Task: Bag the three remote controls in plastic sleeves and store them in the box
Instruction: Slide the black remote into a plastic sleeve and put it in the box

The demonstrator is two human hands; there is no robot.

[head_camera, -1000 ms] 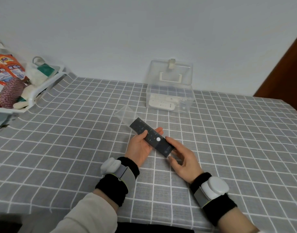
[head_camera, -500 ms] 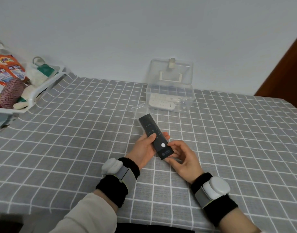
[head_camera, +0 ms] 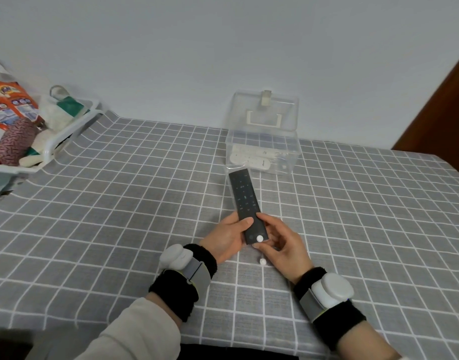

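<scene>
A black remote control (head_camera: 245, 198) inside a clear plastic sleeve (head_camera: 232, 168) points away from me toward the box, above the table's middle. My left hand (head_camera: 228, 236) grips its near end from the left, thumb on top. My right hand (head_camera: 281, 242) pinches the same end from the right, by the white button. The clear plastic box (head_camera: 262, 149) stands open just beyond, lid tilted back against the wall. Inside it lie white remotes (head_camera: 250, 159), which look bagged.
A small white round piece (head_camera: 262, 261) lies on the grey checked tablecloth (head_camera: 119, 203) below my right hand. A white basket (head_camera: 54, 141) full of packets and cloths stands at the far left. A brown door (head_camera: 441, 110) is at the right.
The remote has swung from lying diagonally to pointing straight at the box, and its far end is now close to the box. Both hands have kept their hold on its near end.
</scene>
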